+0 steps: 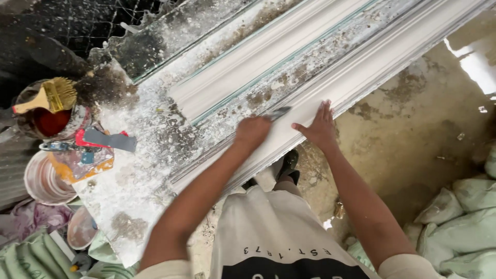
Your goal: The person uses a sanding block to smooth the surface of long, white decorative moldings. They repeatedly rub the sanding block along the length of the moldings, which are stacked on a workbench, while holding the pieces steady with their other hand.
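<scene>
Left hand: the left hand (252,132) is closed in a fist around a small scraper (278,112), whose blade is laid on the moulding.
Right hand: the right hand (320,125) is spread flat, fingers apart, pressed on the near edge of the moulding.
Moulding: a long white plaster moulding (361,77) is laid slantwise along the workbench (139,170); a second length (258,57) lies beside it.
Handling: it is judged stiff, brittle and chalky; support along the length would be safer than a grip at one end.
Nearby: a brush (49,96) is rested on a pot (49,121); a putty knife (106,139), bowls (44,181) and plaster dust are seen left.
Obstacles: sacks (460,217) are heaped on the floor at right.
</scene>
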